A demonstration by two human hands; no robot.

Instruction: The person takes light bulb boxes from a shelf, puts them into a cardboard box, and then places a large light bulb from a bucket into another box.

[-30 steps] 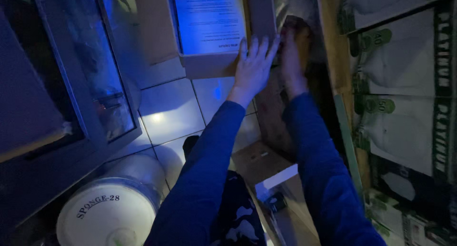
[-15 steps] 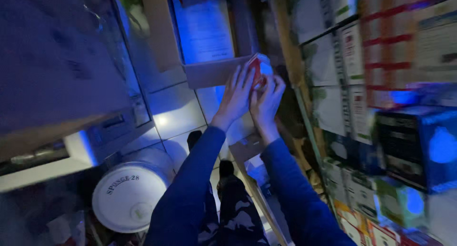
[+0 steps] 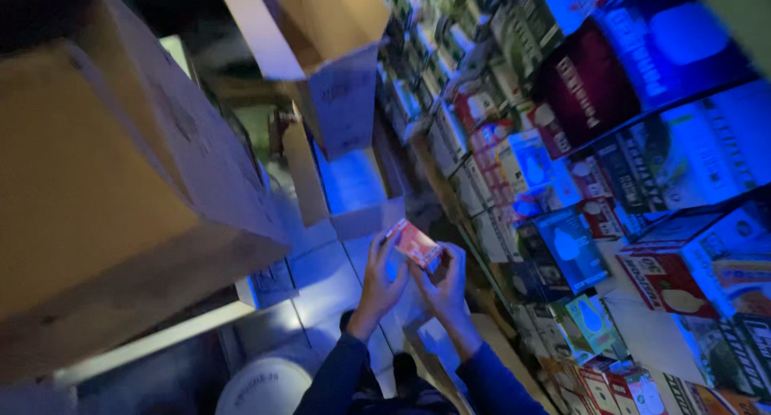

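A small red box (image 3: 415,242) is held up in front of me between both hands. My left hand (image 3: 381,282) grips its left end, fingers wrapped behind it. My right hand (image 3: 445,279) holds the right end from below. Both arms are in dark blue sleeves. Straight beyond the box, an open cardboard carton (image 3: 354,192) with lifted flaps sits on the tiled floor, lit blue inside.
Shelves (image 3: 562,222) packed with several small product boxes run along the right. A large cardboard box (image 3: 104,190) looms at the left, another (image 3: 329,69) stands higher behind the open carton. A white round bucket lid (image 3: 261,387) lies by my feet.
My hands have come back from the open carton toward me and now hold the red box up between them. The view has swung up and right toward the shelves.
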